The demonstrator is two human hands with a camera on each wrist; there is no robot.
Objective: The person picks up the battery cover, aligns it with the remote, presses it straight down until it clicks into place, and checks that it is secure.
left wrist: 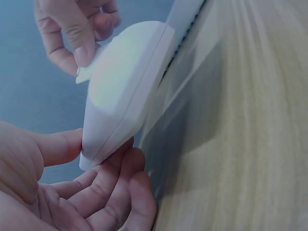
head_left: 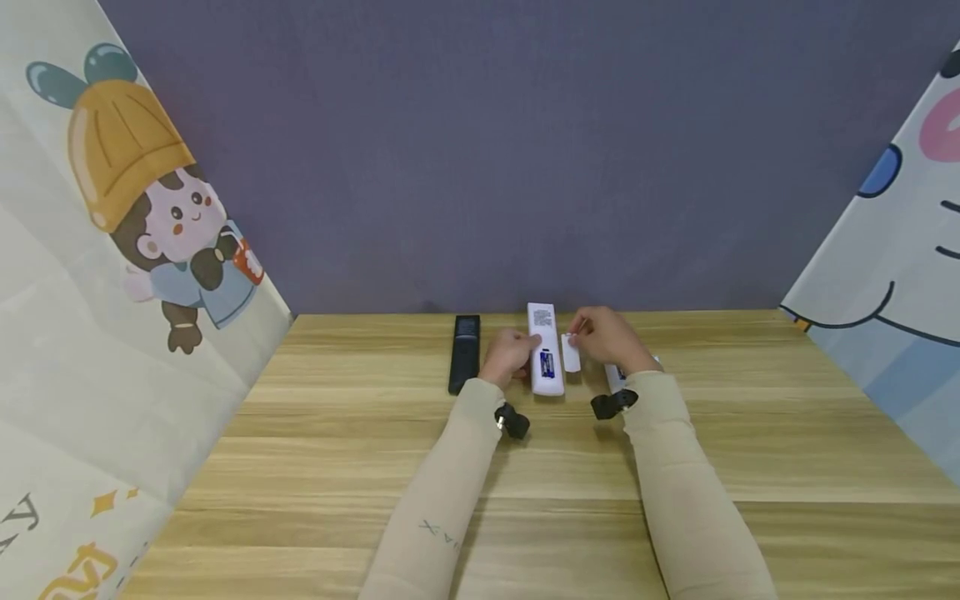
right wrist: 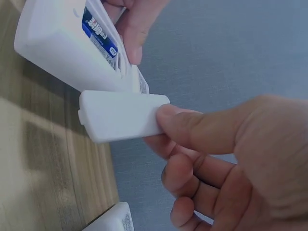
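Nearest to us, we see two long tan sleeves (head_left: 431, 492) over the wooden table (head_left: 555, 542). Each wrist wears a small black camera (head_left: 513, 422). By the right wrist, we spot another white thing (head_left: 617, 377), and the arm hides much of it. Next, we see the right hand (head_left: 611, 340) pinch a little white cover (head_left: 571, 354) with its thumb and fingers. The cover is off, just to the right of a white remote (head_left: 546, 340). The left hand (head_left: 510, 357) grips that remote by its left side. Its back faces us, and we see blue batteries (head_left: 547, 364) in its hole. Left of that hand, a black remote (head_left: 464, 354) lies on the table. Behind it all, we see a dark bluish wall (head_left: 525, 167).
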